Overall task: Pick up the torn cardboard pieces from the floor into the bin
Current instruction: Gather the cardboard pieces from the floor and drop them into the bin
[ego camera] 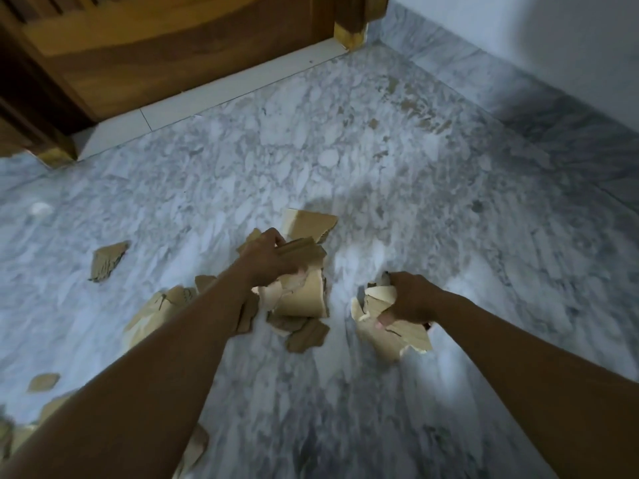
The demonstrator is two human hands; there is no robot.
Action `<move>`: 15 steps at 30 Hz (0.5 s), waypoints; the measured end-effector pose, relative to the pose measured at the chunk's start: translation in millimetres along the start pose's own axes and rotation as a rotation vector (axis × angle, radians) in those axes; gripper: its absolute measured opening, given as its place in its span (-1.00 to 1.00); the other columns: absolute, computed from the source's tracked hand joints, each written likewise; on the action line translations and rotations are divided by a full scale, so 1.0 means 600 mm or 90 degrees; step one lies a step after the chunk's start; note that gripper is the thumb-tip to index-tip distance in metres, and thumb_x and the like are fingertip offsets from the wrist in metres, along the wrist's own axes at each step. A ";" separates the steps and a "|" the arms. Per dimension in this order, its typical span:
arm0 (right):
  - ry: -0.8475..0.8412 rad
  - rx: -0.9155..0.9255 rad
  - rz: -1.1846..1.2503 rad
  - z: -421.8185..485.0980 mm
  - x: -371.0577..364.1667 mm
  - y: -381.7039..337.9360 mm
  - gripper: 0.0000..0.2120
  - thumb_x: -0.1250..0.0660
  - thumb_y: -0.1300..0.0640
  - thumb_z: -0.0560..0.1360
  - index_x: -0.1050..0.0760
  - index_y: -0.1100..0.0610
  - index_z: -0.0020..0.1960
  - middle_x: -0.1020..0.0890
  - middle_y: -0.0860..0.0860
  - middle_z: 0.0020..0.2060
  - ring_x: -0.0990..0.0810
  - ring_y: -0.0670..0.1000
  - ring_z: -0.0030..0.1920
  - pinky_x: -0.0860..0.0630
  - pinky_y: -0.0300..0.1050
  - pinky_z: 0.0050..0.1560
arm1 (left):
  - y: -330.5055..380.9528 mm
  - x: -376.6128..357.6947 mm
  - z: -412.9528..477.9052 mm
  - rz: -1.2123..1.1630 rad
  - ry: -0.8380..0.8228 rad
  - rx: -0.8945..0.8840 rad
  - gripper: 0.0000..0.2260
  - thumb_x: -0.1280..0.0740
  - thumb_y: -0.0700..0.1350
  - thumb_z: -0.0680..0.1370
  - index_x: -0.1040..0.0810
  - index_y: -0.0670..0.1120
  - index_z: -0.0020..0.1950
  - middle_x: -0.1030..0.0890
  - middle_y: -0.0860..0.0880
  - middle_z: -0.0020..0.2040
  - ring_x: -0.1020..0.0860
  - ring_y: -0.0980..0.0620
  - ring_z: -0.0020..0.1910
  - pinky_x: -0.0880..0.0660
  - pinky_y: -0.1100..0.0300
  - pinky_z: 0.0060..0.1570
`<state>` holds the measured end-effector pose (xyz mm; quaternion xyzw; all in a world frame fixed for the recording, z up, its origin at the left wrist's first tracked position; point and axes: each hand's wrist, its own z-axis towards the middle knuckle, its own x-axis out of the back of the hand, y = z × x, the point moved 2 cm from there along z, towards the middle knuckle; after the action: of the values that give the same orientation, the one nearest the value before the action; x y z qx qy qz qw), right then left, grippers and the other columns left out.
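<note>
My left hand grips a stack of torn brown cardboard pieces above the marble floor. My right hand holds another bunch of torn cardboard, fingers curled round it. More torn pieces lie on the floor: one beyond my left hand, one at the left, one under my left forearm, a dark scrap below the held stack, and small bits at the lower left. No bin is in view.
A wooden door and frame stand at the far left with a white threshold. A pale wall with a marble skirting runs along the right. Grey-white marble floor spreads between them.
</note>
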<state>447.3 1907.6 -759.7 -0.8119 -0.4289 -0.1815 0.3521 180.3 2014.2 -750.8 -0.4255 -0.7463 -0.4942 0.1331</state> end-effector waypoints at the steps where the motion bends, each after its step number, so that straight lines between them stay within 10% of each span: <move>1: 0.001 0.006 0.037 0.000 0.009 -0.009 -0.46 -0.68 0.02 0.22 -0.46 -0.09 0.07 -0.55 -0.03 0.08 -0.55 0.01 0.01 -0.60 -0.05 -0.15 | 0.001 0.015 -0.006 -0.019 0.002 -0.003 -0.56 -0.57 -0.11 0.40 -0.37 -0.12 0.09 -0.49 -0.10 -0.05 -0.42 0.04 -0.36 -0.37 0.25 -0.53; 7: 0.076 0.058 0.157 0.032 0.061 -0.108 -0.39 -0.70 0.05 0.12 -0.50 -0.05 0.08 -0.60 0.03 0.07 -0.61 0.10 0.06 -0.65 0.13 -0.05 | -0.022 0.139 -0.055 -0.113 0.101 -0.008 -0.69 -0.55 -0.17 0.42 -0.55 -0.10 0.10 -0.60 0.03 -0.09 -0.58 0.06 -0.13 -0.47 0.25 -0.26; 11: 0.063 0.107 0.181 0.048 0.039 -0.176 -0.23 -0.68 0.02 0.06 -0.52 0.00 0.24 -0.61 0.02 0.15 -0.59 0.10 0.16 -0.60 0.12 0.14 | -0.080 0.184 -0.081 -0.120 0.173 0.031 -0.82 -0.56 -0.14 0.41 -0.67 -0.19 -0.06 -0.61 -0.15 -0.27 -0.51 -0.02 -0.32 -0.42 0.08 -0.24; 15: -0.010 0.140 0.009 0.061 -0.039 -0.221 -0.21 -0.67 0.04 0.23 -0.41 0.07 0.38 -0.48 0.05 0.28 -0.50 0.13 0.26 -0.49 -0.03 0.10 | -0.132 0.179 -0.096 -0.107 0.139 0.020 -0.78 -0.58 -0.15 0.39 -0.64 -0.09 -0.01 -0.59 -0.09 -0.25 -0.53 -0.03 -0.29 -0.45 0.10 -0.22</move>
<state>324.4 1971.7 -743.6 -0.7728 -0.4432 -0.1246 0.4369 42.3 2007.5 -706.3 -0.3033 -0.7681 -0.5351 0.1782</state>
